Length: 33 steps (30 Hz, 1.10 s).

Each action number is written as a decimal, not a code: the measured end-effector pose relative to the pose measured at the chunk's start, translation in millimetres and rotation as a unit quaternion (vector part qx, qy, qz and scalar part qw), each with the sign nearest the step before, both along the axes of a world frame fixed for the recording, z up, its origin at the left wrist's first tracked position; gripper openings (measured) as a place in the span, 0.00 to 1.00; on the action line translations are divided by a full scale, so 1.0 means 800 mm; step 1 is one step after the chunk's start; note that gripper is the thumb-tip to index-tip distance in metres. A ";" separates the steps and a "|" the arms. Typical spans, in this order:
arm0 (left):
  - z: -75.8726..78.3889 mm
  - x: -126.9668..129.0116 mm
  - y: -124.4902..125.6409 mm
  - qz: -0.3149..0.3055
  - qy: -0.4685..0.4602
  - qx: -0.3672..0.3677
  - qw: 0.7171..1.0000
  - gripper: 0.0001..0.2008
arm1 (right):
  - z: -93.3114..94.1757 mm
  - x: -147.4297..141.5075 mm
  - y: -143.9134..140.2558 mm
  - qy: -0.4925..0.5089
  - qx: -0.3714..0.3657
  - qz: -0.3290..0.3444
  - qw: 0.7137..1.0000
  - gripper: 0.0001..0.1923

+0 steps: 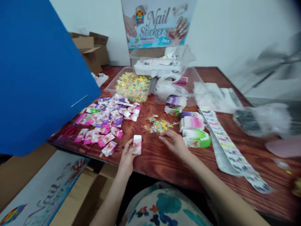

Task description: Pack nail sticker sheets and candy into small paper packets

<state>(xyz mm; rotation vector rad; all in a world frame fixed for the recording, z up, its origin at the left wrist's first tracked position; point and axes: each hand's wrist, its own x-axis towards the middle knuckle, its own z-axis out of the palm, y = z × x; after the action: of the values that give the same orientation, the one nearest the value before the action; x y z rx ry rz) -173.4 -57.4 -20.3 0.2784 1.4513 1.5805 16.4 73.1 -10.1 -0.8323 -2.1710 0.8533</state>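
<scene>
Near the table's front edge, my left hand [127,156] is closed around a small pink-and-white box [137,146], held upright with its white top flap showing. To the right, my right hand [175,143] reaches to the near edge of a loose pile of small colourful candy packets [160,126]. Its fingertips are drawn together, and whatever is between them is too small to make out. Stacks of flat boxes stand beyond that hand, one green and white [197,138], one pink and white [192,123].
Many small pink and purple boxes [103,116] cover the left. Behind are a clear bin of candy packets [134,84] and a clear tub [156,67] of sticker strips. A long sticker strip [225,141] lies right. A blue panel [42,78] juts in from the left.
</scene>
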 end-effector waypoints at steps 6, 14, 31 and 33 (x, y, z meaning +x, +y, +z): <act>-0.004 -0.009 -0.004 -0.033 -0.095 -0.006 0.995 0.24 | 0.028 0.166 0.040 -0.001 0.044 -0.241 0.970 0.12; 0.014 0.013 0.008 -0.095 -0.115 0.017 0.989 0.22 | 0.016 0.313 0.117 -0.171 0.065 -0.164 0.969 0.15; 0.044 0.060 0.005 -0.159 0.045 0.084 0.983 0.17 | 0.020 0.304 0.136 -0.176 0.072 -0.169 0.967 0.11; 0.051 0.067 0.005 -0.173 0.107 0.102 0.974 0.15 | 0.045 0.301 0.113 -0.150 0.070 -0.186 0.968 0.15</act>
<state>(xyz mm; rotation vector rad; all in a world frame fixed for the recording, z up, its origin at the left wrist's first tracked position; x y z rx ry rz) -119.5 -53.1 20.6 0.7993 1.3125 1.4437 257.3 163.8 25.9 -1.3122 -2.1909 0.4013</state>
